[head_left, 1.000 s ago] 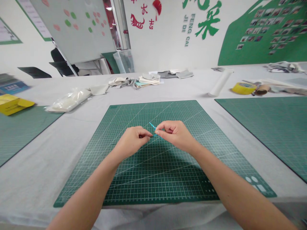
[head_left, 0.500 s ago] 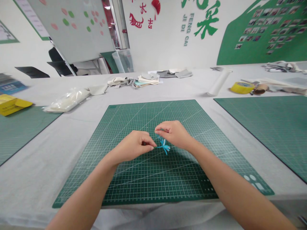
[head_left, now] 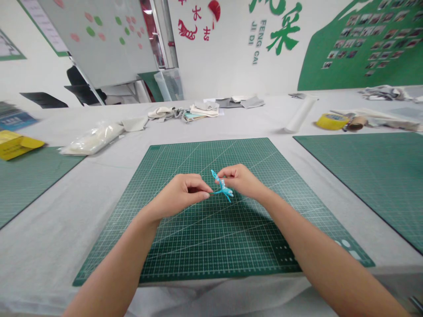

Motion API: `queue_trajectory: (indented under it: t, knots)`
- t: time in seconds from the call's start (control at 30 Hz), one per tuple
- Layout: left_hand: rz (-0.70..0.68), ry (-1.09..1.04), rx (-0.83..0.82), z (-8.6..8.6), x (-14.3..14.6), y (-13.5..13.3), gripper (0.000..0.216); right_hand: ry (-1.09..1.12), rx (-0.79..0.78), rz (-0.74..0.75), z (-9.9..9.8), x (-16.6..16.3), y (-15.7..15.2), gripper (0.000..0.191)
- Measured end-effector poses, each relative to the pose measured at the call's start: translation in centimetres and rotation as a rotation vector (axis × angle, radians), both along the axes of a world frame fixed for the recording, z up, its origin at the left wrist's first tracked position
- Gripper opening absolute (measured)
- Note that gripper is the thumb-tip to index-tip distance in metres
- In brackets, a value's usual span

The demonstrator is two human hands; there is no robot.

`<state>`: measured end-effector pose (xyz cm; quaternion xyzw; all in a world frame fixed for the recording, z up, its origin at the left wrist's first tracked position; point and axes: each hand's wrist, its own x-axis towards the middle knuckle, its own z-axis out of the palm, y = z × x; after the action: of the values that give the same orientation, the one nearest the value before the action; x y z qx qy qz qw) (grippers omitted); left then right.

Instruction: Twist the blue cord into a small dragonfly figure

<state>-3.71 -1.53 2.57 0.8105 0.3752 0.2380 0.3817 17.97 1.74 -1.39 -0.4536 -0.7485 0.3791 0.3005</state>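
Note:
A small bright-blue craft flower (head_left: 225,190), with thin looped petals that have pale, sparkling parts, is held in the air above the green cutting mat (head_left: 198,237). My left hand (head_left: 185,193) pinches its thin stem between thumb and forefinger, from the left. On the other side, my right hand (head_left: 240,179) is closed in a pinch at the upper petals, with its fingertips partly behind them. One petal sticks up to the left of those fingertips, while the others spread out to the right and downward.
Other cutting mats (head_left: 370,176) lie to both sides. A plastic bag (head_left: 94,138) and a yellow packet (head_left: 20,144) are at the left. Folded cloths (head_left: 205,108), a white roll (head_left: 301,115) and yellow tape (head_left: 332,121) lie farther back on the white-covered table (head_left: 109,176).
Both hands and the flower have risen slightly. My right fingertips have shifted lower on the upper petals, and a petal that they covered now sticks out above them.

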Motion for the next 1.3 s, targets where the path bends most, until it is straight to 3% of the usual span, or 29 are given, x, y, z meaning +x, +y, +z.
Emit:
queue_trajectory:
  t: [0.2, 0.47, 0.73, 1.3]
  knots:
    - [0.259, -0.199, -0.082, -0.2, -0.1, 0.5, 0.012, 0.029, -0.061, 0.021, 0.0, -0.3, -0.3, 0.015]
    - [0.482, -0.309, -0.183, -0.6, 0.1, 0.8, 0.020, -0.033, 0.035, 0.158, 1.2, -1.2, -2.0, 0.014]
    - [0.488, -0.236, -0.138, -1.0, -0.2, 1.1, 0.018, 0.069, 0.114, 0.179, 2.2, -1.1, -3.1, 0.015]
    - [0.322, -0.032, -0.020, -1.5, -0.3, 1.1, 0.017, 0.230, 0.107, 0.087, 2.4, -1.0, -3.4, 0.018]
